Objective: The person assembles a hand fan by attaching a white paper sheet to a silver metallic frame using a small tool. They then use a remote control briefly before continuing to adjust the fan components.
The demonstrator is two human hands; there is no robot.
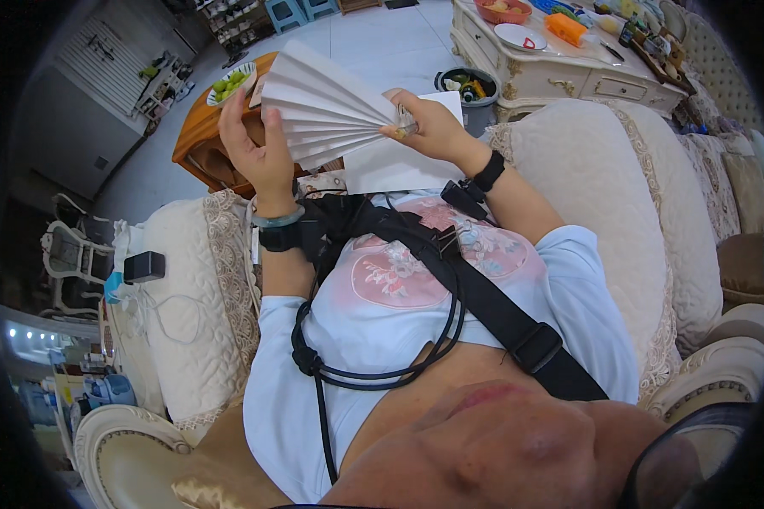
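Straps of black webbing [484,297] cross the person's pale blue top, with a looped black cable [373,373] hanging below them. Just beyond, both wrists carry black bands, and the left one also wears a pale green bangle [276,219]. The left hand [259,148] grips the wide edge of a pleated white paper fan [327,106], thumb pressed on the front folds and fingers curled behind. The right hand [429,127] pinches the narrow gathered end of the fan between thumb and fingertips, and a flat white sheet [399,165] lies just under it. The fan is spread open, held up in front of the chest between both hands. A cream quilted sofa [620,195] surrounds the person. Farther off stand a round wooden table [199,127] with a bowl of green fruit [229,85], and a carved cream table [560,72] crowded with dishes.
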